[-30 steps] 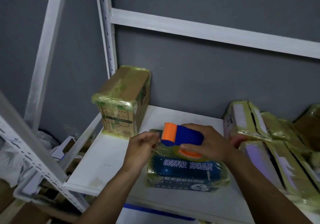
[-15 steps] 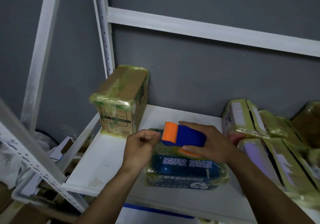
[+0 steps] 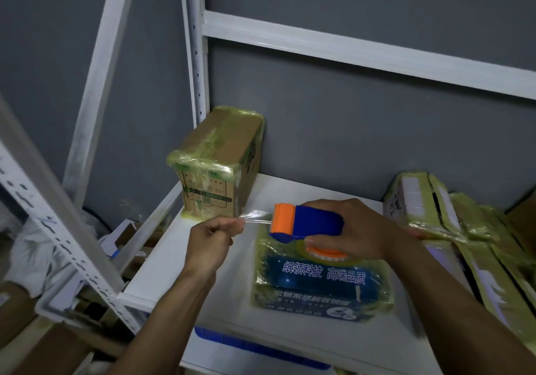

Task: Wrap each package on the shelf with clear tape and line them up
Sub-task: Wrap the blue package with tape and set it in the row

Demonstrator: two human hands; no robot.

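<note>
The white metal shelf (image 3: 203, 276) spans the frame from lower left to right edge, and its board carries everything. At the right edge a heap of tape-wrapped packages (image 3: 464, 229) lies tilted together. A tape-wrapped cardboard box (image 3: 220, 166) stands upright at centre left, beside the rear post. A blue package (image 3: 319, 284) with white print lies flat at lower centre, near the board's front edge. Over its far end the right hand (image 3: 365, 229) grips a blue and orange tape dispenser (image 3: 307, 224). Just to its left, the left hand (image 3: 211, 238) pinches the end of a clear tape strip (image 3: 255, 218) stretched from the dispenser's orange mouth.
</note>
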